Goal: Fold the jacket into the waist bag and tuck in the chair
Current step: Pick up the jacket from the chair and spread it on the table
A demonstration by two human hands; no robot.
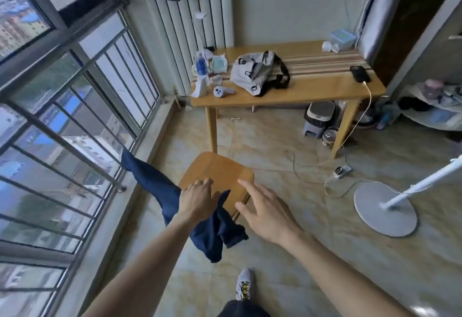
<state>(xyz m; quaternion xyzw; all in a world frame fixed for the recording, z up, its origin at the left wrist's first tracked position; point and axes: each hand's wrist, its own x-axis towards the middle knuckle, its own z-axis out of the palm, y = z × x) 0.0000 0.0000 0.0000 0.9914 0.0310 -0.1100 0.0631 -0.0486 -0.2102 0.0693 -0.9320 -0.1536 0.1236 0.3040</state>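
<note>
The left hand (197, 197) holds the blue jacket (210, 226) over the chair (220, 170), the right hand (268, 212) hangs beside it with fingers spread, and the bag (252, 72) lies on the table (312, 91).

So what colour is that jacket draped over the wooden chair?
Dark navy blue jacket, plain with no pattern, seen in the head view.
</note>
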